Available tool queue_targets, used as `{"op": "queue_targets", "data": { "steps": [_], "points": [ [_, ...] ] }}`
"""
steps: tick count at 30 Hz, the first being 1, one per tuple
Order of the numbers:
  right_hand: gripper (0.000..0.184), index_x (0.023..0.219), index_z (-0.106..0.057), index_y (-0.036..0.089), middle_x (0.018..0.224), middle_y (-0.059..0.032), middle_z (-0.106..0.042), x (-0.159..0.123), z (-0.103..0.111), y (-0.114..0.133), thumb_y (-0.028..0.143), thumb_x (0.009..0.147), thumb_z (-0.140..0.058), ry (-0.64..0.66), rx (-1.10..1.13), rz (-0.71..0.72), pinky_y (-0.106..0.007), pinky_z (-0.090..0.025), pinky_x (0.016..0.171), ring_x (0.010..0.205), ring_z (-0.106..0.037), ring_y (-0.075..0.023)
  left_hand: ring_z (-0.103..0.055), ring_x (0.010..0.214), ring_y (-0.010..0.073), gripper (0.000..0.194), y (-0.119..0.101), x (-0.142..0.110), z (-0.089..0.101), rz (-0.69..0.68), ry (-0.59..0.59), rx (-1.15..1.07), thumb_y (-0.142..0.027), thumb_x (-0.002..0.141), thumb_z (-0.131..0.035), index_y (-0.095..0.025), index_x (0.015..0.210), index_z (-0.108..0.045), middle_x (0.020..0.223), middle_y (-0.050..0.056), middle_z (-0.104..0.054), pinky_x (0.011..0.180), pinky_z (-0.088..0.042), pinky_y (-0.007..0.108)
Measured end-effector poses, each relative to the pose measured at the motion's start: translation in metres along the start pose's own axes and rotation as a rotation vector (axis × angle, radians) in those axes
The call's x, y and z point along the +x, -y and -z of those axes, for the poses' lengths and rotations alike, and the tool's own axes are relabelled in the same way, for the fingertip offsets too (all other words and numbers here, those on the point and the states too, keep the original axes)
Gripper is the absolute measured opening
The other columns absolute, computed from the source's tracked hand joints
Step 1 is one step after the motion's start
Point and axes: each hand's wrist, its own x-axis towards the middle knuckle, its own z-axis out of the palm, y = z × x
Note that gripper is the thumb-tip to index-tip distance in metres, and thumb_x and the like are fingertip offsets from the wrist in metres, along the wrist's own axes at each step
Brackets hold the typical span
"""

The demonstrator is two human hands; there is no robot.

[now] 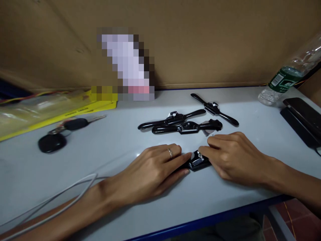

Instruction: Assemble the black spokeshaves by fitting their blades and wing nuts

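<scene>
A black spokeshave (198, 162) lies at the front of the table between my hands, its middle showing a silver blade part and a small screw knob. My left hand (157, 167), with a ring on one finger, is closed around its left handle, which is mostly hidden. From the right, my right hand (233, 157) has its fingers closed at the right end of the body, close by the knob. Just behind lie a spokeshave (189, 127) with a loose grey blade piece (207, 131) and a dark lobed part (216, 124) by its right handle, another spokeshave (173, 118), and a third (213, 108).
Keys with a black fob (52, 143) lie on the left. A yellow sheet (100, 106) in clear plastic sits behind them. A white cable (82, 190) crosses my left forearm. On the right are a water bottle (286, 80) and a black phone-like device (304, 113). Cardboard (200, 43) stands behind.
</scene>
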Motion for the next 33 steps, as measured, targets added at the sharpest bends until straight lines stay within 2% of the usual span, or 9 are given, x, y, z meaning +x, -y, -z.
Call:
{"op": "queue_targets", "data": {
  "steps": [3,6,10,13,17,22,24,29,33],
  "points": [
    [0.025,0.088,-0.072,0.018,0.072,-0.0015,-0.060,0.000,0.000,-0.002,0.004,0.083,-0.052,0.075,0.054,0.068,-0.031,-0.018,0.051,0.061,-0.045,-0.0148,-0.057,0.068,0.0154,0.024,0.000,-0.001,0.000,0.005,-0.005,-0.001,-0.024,0.106,-0.046,-0.011,0.117,-0.063,0.084,0.003,-0.062,0.062,-0.048,0.028],
    [0.025,0.079,-0.069,0.017,0.071,-0.0027,-0.060,0.000,0.000,-0.003,0.001,0.082,-0.050,0.062,0.001,0.040,-0.032,-0.016,0.052,0.062,-0.046,-0.0149,-0.057,0.068,0.0151,0.025,0.000,-0.001,0.000,0.000,-0.005,-0.004,-0.025,0.106,-0.045,-0.012,0.116,-0.064,0.084,0.003,-0.062,0.061,-0.048,0.028],
    [0.027,0.093,-0.070,0.016,0.073,-0.0030,-0.061,0.001,0.002,-0.002,0.000,0.083,-0.050,0.068,-0.018,0.030,-0.032,-0.016,0.052,0.063,-0.046,-0.0148,-0.057,0.069,0.0153,0.025,0.000,-0.001,0.000,0.004,0.002,-0.001,-0.026,0.107,-0.045,-0.012,0.116,-0.063,0.086,0.004,-0.063,0.062,-0.049,0.028],
    [0.023,0.087,-0.069,0.017,0.073,-0.0021,-0.060,0.001,0.004,-0.001,0.002,0.086,-0.052,0.138,0.037,0.094,-0.031,-0.017,0.052,0.062,-0.046,-0.0139,-0.057,0.068,0.0155,0.024,0.001,0.000,0.000,0.010,0.010,-0.011,-0.024,0.106,-0.047,-0.012,0.116,-0.063,0.085,0.003,-0.063,0.062,-0.049,0.028],
    [0.024,0.080,-0.067,0.016,0.073,-0.0040,-0.061,0.000,0.004,-0.003,-0.002,0.085,-0.050,0.074,-0.074,0.033,-0.032,-0.015,0.052,0.065,-0.050,-0.0156,-0.057,0.068,0.0155,0.024,0.000,0.000,0.001,0.000,0.003,-0.003,-0.024,0.106,-0.045,-0.011,0.116,-0.064,0.083,0.003,-0.062,0.061,-0.049,0.029],
    [0.026,0.081,-0.068,0.015,0.072,-0.0035,-0.061,-0.001,0.003,-0.007,-0.003,0.081,-0.049,-0.016,-0.071,0.072,-0.033,-0.016,0.051,0.064,-0.050,-0.0157,-0.057,0.068,0.0150,0.024,0.001,0.000,0.000,0.002,0.006,0.005,-0.025,0.106,-0.045,-0.012,0.116,-0.064,0.084,0.003,-0.062,0.061,-0.049,0.028],
    [0.024,0.083,-0.069,0.015,0.072,-0.0034,-0.061,-0.001,0.003,-0.007,0.000,0.083,-0.050,-0.025,-0.041,0.046,-0.033,-0.017,0.052,0.064,-0.050,-0.0159,-0.058,0.069,0.0152,0.024,0.001,-0.001,0.000,0.003,0.010,0.003,-0.025,0.106,-0.046,-0.013,0.116,-0.063,0.085,0.003,-0.062,0.061,-0.049,0.028],
    [0.019,0.087,-0.068,0.015,0.077,-0.0039,-0.063,0.001,-0.003,0.000,0.024,0.098,-0.056,-0.020,0.066,-0.042,-0.033,-0.022,0.054,0.065,-0.052,-0.0171,-0.057,0.067,0.0148,0.023,0.001,0.000,0.000,-0.003,-0.004,0.004,-0.024,0.106,-0.046,-0.012,0.115,-0.064,0.082,0.003,-0.062,0.060,-0.048,0.028],
    [0.018,0.097,-0.069,0.015,0.082,-0.0041,-0.063,0.001,-0.008,0.003,0.008,0.094,-0.053,0.039,0.135,-0.026,-0.032,-0.026,0.057,0.068,-0.051,-0.0163,-0.058,0.069,0.0146,0.021,0.001,0.000,0.001,-0.008,-0.008,0.013,-0.023,0.106,-0.045,-0.014,0.113,-0.063,0.083,0.003,-0.063,0.062,-0.049,0.027]
  ]
}}
